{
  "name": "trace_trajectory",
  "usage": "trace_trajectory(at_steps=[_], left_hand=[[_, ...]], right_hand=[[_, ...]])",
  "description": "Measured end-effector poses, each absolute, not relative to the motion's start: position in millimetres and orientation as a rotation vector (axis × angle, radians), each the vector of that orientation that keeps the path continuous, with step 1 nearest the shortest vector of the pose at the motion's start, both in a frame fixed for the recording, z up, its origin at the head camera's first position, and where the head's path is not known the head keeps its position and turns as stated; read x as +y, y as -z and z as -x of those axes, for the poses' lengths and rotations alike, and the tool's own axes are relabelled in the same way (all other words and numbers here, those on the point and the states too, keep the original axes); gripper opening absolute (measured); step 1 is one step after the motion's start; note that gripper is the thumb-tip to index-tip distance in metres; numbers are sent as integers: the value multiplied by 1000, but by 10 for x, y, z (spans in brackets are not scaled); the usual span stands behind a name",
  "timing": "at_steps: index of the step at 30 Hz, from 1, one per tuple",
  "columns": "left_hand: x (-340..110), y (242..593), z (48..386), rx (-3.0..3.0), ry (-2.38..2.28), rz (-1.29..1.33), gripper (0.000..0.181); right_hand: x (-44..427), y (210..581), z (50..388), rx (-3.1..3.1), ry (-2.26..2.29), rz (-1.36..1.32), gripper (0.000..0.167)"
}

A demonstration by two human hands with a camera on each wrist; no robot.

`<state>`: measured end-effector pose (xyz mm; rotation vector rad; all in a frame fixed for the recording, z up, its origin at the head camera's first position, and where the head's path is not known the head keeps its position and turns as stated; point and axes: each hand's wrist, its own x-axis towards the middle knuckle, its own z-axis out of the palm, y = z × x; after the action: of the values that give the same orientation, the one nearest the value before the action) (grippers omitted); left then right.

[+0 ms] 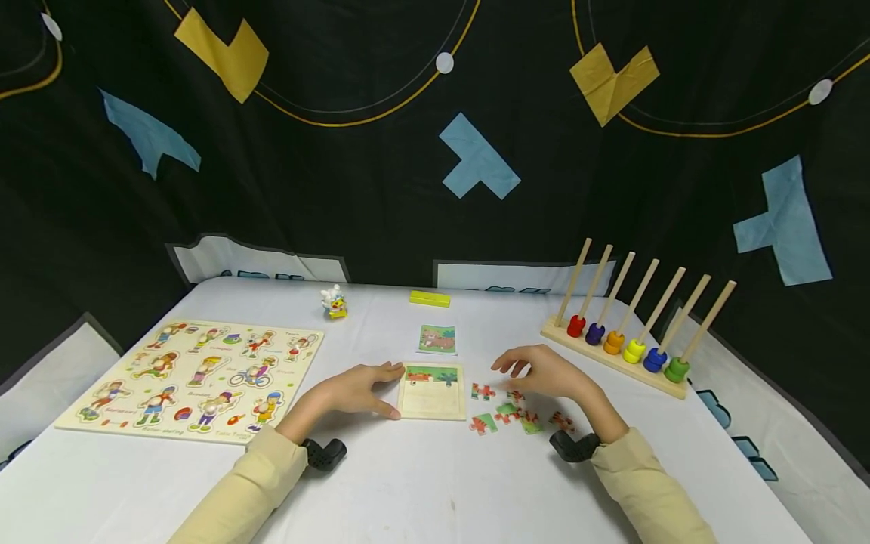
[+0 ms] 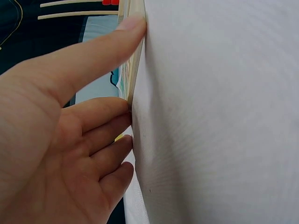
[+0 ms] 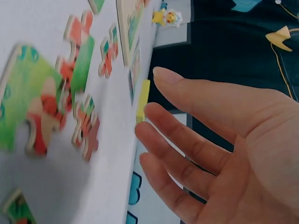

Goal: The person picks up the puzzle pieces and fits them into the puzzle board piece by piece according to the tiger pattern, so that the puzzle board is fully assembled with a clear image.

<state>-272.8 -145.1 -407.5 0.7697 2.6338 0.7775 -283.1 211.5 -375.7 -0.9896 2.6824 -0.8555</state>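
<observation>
Several pieces (image 1: 507, 412): hasty pinching could scatter them.
Frame (image 1: 433, 402): bumping may shift it.
Left hand (image 1: 360, 388): fingers apart, touching frame.
Right hand (image 1: 546, 372): fingers apart, empty.

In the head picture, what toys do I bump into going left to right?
Sports puzzle board → little toy figure → small puzzle frame → loose puzzle pieces → peg rack.
</observation>
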Motion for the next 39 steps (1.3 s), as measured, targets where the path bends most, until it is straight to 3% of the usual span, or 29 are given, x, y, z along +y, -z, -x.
trace_trajectory(at_steps=[12, 26, 39], left_hand=[[-1434, 4060, 2706, 2623, -789, -788, 84], [-1447, 4061, 2723, 2635, -777, -773, 84], [-1447, 4083, 2731, 2643, -770, -776, 84]], right_hand=[[2473, 3792, 2813, 2637, 814, 1018, 29], [2807, 3847, 2543, 2632, 776, 941, 24], [2830, 3935, 2419, 2618, 875, 823, 28]])
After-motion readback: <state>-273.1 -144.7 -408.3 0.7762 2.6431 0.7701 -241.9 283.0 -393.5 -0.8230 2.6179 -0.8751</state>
